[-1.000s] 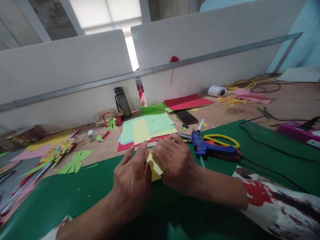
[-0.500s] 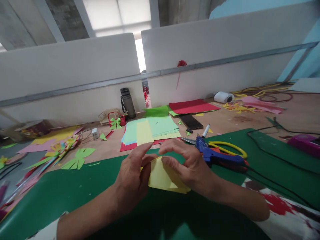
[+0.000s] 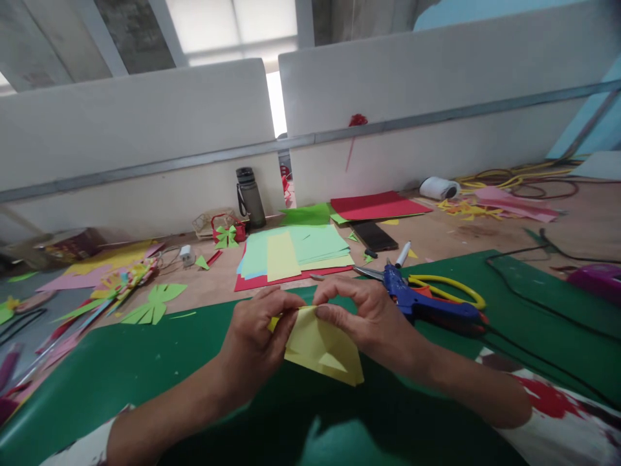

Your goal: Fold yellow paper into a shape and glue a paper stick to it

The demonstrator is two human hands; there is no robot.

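Note:
A folded piece of yellow paper (image 3: 324, 349) hangs between my two hands above the green mat (image 3: 194, 369). My left hand (image 3: 259, 330) pinches its upper left edge between thumb and fingers. With thumb and forefinger, my right hand (image 3: 356, 314) grips the upper edge close beside the left fingertips. The paper's lower part fans down in layers toward me. Just beyond the right hand lie a blue glue gun (image 3: 427, 304) and yellow-handled scissors (image 3: 451, 285), partly overlapping. Past both hands sits a stack of pale green paper sheets (image 3: 320, 249) with a yellow strip (image 3: 283, 257) on top.
A dark bottle (image 3: 251, 199) stands near the white partition (image 3: 194, 116). A phone (image 3: 373, 236), a marker (image 3: 403, 254) and red sheets (image 3: 378, 206) lie at the back. Green cut-paper leaves (image 3: 155, 304) are on the left. A black cord (image 3: 533, 292) crosses the mat's right side.
The yellow paper has tilted, its lower right corner swinging down and slightly left. My left fingers have drawn into a tighter pinch on its top edge. The view has shifted slightly.

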